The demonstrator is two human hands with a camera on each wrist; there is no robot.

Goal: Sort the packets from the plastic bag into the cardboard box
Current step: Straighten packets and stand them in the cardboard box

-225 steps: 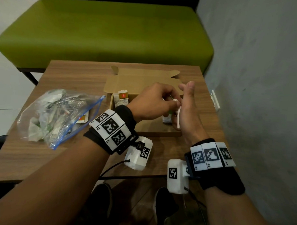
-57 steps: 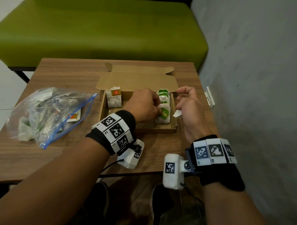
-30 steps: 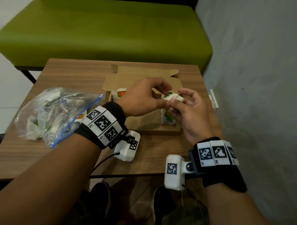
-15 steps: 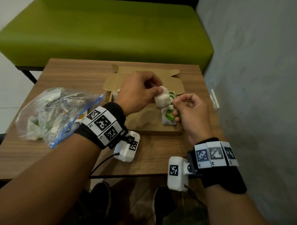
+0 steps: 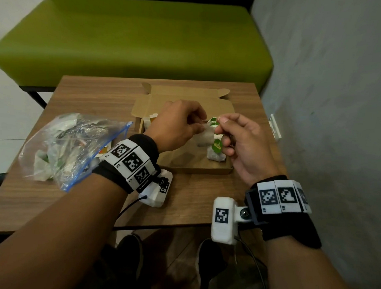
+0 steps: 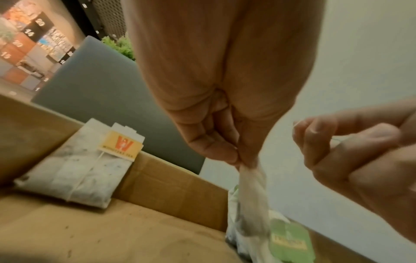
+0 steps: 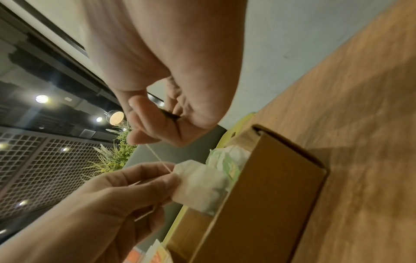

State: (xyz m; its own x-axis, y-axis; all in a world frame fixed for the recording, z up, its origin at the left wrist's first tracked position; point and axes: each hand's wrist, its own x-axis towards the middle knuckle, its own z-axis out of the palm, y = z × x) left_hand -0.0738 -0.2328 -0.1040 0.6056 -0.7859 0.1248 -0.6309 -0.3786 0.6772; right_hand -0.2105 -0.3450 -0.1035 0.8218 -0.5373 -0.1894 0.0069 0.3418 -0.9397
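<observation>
Above the right side of the open cardboard box, my left hand pinches the top of a white tea bag between thumb and fingers. It hangs down, as the left wrist view shows of the tea bag. My right hand pinches its thin string, stretched from the bag. Green-tagged packets stand in the box's right end. An orange-tagged packet leans at its left end. The clear plastic bag with several packets lies left of the box.
The box and bag sit on a small wooden table. A grey wall runs close along the table's right side. A green bench stands behind the table. My shoes show under the near edge.
The hands, joined on the tea bag a second ago, have parted. My right hand now holds only the string, drawn out to the right, while the bag hangs from my left fingers.
</observation>
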